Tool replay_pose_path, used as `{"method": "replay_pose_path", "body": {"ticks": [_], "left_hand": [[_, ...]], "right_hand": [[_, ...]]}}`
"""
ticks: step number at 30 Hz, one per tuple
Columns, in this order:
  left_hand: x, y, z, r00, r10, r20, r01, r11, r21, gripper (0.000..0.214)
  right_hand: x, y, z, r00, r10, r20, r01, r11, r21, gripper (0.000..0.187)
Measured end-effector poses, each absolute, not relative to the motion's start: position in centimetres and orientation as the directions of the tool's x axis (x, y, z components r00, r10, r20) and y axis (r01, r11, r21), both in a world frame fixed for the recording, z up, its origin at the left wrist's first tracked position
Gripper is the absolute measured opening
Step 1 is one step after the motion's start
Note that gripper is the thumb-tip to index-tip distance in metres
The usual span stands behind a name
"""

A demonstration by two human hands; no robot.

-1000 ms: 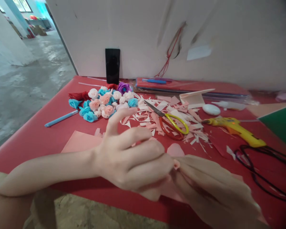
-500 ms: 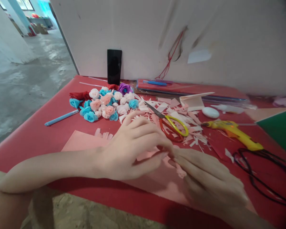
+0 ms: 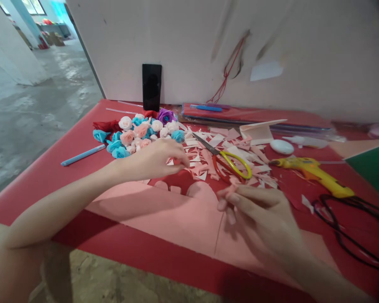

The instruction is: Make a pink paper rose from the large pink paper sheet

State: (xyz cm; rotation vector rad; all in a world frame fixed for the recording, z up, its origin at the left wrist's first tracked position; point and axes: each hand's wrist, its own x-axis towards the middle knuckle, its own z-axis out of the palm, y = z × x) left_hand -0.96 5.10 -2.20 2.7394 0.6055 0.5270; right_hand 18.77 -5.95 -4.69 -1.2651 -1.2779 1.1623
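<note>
My right hand (image 3: pixel 259 214) pinches a small pink paper flower (image 3: pixel 234 183) between thumb and fingertips, over the large pink paper sheet (image 3: pixel 164 219). A thin wisp hangs below these fingers. My left hand (image 3: pixel 158 160) hovers apart, its fingers loosely bent downward with a gap at the thumb and nothing visible held. It lies in front of the crepe-paper roses (image 3: pixel 126 136), hiding a few. Several small pink paper pieces (image 3: pixel 176 190) rest along the sheet's upper edge, below the left hand.
Scissors (image 3: pixel 222 158) with red and yellow handles lie on pink and white paper scraps (image 3: pixel 205 162). A yellow glue gun (image 3: pixel 316 174) with a black cord (image 3: pixel 337 231) is at the right. A phone (image 3: pixel 152 87) leans on the wall. A blue pen (image 3: pixel 82 155) lies at left.
My left hand has drawn away from the right hand, up and left toward the roses. My right hand has lifted slightly, still holding the paper flower.
</note>
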Motion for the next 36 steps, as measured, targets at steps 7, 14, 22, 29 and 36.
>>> {"method": "replay_pose_path", "body": {"ticks": [7, 14, 22, 29, 36], "left_hand": [[-1.7, 2.7, -6.5, 0.875, 0.411, 0.256, 0.377, -0.91, 0.173, 0.016], [-2.2, 0.7, -8.1, 0.762, 0.51, 0.398, 0.483, -0.858, 0.175, 0.019], [-2.3, 1.1, -8.4, 0.826, 0.453, 0.336, 0.421, -0.892, 0.167, 0.017], [-2.5, 0.8, -8.5, 0.812, 0.417, 0.409, 0.371, -0.909, 0.191, 0.01], [-2.2, 0.8, -8.7, 0.791, 0.456, 0.408, 0.368, -0.887, 0.279, 0.012]], "right_hand": [[17.6, -4.5, -6.9, -0.279, 0.869, -0.409, -0.129, -0.456, -0.88, 0.024], [17.6, -4.3, -8.0, -0.314, 0.831, -0.458, -0.148, -0.52, -0.841, 0.027], [17.5, -4.4, -8.0, -0.304, 0.829, -0.469, -0.127, -0.524, -0.842, 0.025], [17.3, -4.4, -7.9, -0.311, 0.822, -0.477, -0.121, -0.533, -0.838, 0.025], [17.3, -4.5, -7.8, -0.302, 0.823, -0.481, -0.11, -0.531, -0.84, 0.023]]}}
